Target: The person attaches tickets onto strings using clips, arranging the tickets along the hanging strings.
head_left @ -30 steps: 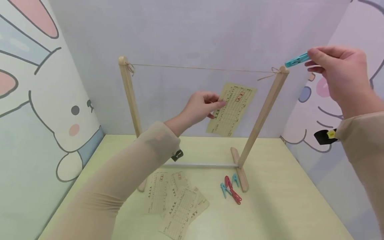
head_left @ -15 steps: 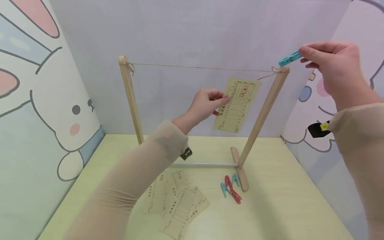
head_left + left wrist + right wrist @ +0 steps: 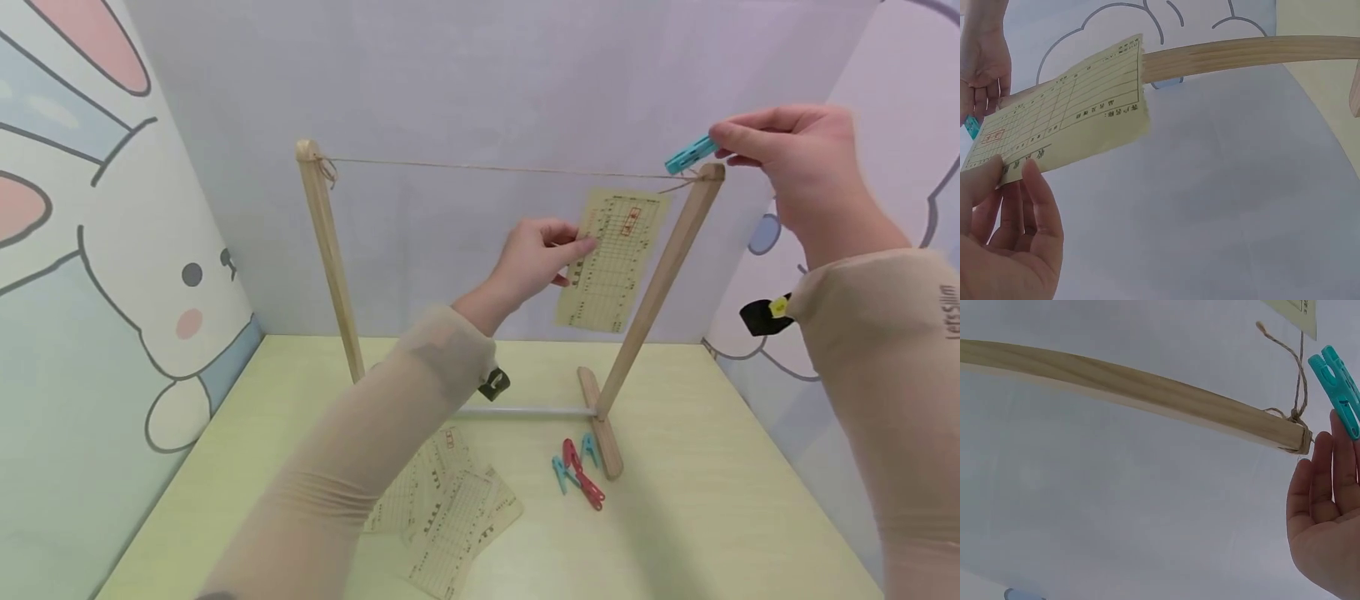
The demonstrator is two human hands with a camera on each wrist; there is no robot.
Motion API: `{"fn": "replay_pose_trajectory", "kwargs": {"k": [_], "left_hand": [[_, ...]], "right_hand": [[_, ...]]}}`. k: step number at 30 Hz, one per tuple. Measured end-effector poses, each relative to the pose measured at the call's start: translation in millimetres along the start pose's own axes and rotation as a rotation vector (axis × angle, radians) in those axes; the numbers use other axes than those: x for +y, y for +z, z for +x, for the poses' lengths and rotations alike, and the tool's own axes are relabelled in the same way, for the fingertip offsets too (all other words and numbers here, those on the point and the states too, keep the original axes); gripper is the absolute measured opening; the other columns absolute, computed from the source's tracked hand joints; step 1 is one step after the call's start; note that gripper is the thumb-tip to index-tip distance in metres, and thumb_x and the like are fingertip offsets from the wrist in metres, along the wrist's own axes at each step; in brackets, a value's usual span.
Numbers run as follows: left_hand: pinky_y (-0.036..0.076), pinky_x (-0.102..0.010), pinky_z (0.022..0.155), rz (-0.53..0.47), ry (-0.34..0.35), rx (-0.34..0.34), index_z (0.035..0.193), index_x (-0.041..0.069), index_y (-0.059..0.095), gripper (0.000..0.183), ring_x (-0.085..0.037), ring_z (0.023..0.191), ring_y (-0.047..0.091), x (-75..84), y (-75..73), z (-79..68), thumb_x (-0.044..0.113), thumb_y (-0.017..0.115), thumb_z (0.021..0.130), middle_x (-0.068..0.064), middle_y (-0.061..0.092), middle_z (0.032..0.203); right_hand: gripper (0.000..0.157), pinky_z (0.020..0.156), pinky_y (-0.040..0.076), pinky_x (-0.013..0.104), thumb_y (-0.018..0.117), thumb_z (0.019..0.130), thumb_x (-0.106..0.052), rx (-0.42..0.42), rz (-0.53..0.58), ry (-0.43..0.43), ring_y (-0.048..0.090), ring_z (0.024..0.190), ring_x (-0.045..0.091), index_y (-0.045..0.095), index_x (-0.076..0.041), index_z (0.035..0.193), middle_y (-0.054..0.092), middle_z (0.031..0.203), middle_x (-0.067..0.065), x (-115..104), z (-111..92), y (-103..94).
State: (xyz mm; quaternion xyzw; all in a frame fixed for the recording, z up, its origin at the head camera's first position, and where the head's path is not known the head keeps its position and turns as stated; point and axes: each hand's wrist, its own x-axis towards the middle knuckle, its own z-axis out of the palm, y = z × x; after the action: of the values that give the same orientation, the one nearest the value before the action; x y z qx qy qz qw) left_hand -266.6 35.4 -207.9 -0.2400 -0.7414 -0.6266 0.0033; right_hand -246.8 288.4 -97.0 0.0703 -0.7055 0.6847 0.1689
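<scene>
My left hand pinches a yellowish printed paper slip by its left edge, between thumb and fingers. The slip's top edge comes just below the twine, near the right post of a wooden stand. A teal clothespin is pinched in my right hand, its free end close over the twine by the right post's top. In the right wrist view the clothespin points up past the knot, and a corner of the slip shows above it. The left wrist view has the slip stretching away from my thumb.
Two wooden posts hold the twine, joined low down by a pale rod. Several more printed slips overlap on the table. Red clothespins and teal clothespins lie by the stand's right foot.
My left hand has carried the slip right and up, toward the twine beside the right post. My right hand has moved left with the clothespin, which now overlaps the twine's right end.
</scene>
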Motion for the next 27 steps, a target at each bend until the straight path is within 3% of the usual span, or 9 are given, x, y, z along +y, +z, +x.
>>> {"fn": "replay_pose_trajectory", "kwargs": {"k": [5,11,18,23,27], "left_hand": [[0.058,-0.026,0.064,0.002,-0.021,-0.008,0.106,0.007,0.073,0.020,-0.010,0.085,0.066,1.4,2.7,3.8,0.023,0.068,0.095,-0.004,0.073,0.101],[0.058,-0.026,0.065,-0.010,-0.028,-0.015,0.107,0.007,0.073,0.020,-0.011,0.085,0.066,3.2,3.9,7.4,0.023,0.068,0.095,-0.005,0.073,0.102],[0.057,-0.025,0.065,-0.004,-0.048,-0.013,0.106,0.008,0.073,0.019,-0.012,0.085,0.066,3.6,3.6,9.4,0.023,0.068,0.095,-0.004,0.073,0.101],[0.057,-0.024,0.065,-0.013,-0.071,-0.012,0.108,0.008,0.072,0.021,-0.011,0.088,0.066,3.5,3.0,8.7,0.024,0.067,0.096,-0.004,0.074,0.104],[0.057,-0.024,0.066,-0.026,-0.084,-0.010,0.110,0.008,0.072,0.022,-0.011,0.089,0.066,4.9,3.2,9.1,0.024,0.067,0.096,-0.004,0.074,0.105]], "right_hand": [[0.026,0.093,0.047,0.012,0.087,0.074,-0.011,-0.023,0.027,0.012,0.065,0.075,0.011,0.077,-0.001,0.096,0.074,0.081,-0.001,1.3,1.0,9.2],[0.023,0.090,0.047,0.011,0.087,0.074,-0.012,-0.031,0.018,0.024,0.065,0.074,0.009,0.078,-0.003,0.093,0.073,0.083,-0.002,1.3,0.8,16.0],[0.014,0.066,0.049,0.015,0.085,0.076,-0.009,-0.061,-0.049,-0.001,0.061,0.069,0.009,0.079,-0.004,0.086,0.074,0.074,-0.001,0.5,1.7,23.3],[0.019,0.071,0.046,0.015,0.086,0.076,-0.016,-0.070,-0.144,-0.006,0.061,0.071,0.009,0.078,-0.006,0.090,0.074,0.074,-0.003,0.8,3.4,25.7],[0.021,0.072,0.045,0.016,0.087,0.074,-0.017,-0.081,-0.152,-0.004,0.065,0.069,0.007,0.078,-0.005,0.089,0.074,0.073,-0.003,0.3,5.2,26.2]]}}
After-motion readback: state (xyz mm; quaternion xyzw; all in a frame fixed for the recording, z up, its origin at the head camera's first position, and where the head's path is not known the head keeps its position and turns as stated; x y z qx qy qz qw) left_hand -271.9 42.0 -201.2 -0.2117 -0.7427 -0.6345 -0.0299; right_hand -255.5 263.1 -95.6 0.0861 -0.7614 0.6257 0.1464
